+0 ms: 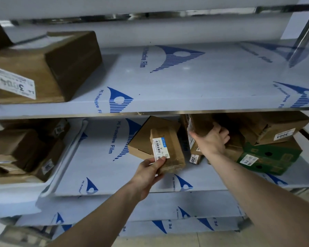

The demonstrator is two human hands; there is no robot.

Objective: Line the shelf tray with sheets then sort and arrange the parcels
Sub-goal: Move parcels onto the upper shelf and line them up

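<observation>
While each hand grips a brown parcel: blue-printed film sheets over steel shelf trays, tiers stacked.

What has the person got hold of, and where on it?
The left hand grips a small taped parcel by its near bottom end, thumb on the label. The right hand grasps another brown parcel by its lower edge.

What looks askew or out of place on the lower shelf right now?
The parcels at the right lie jumbled, tilted and overlapping, the green box wedged beneath. The left hand grips a small parcel; the right hand grips another. The sheet's left edge curls up.
</observation>
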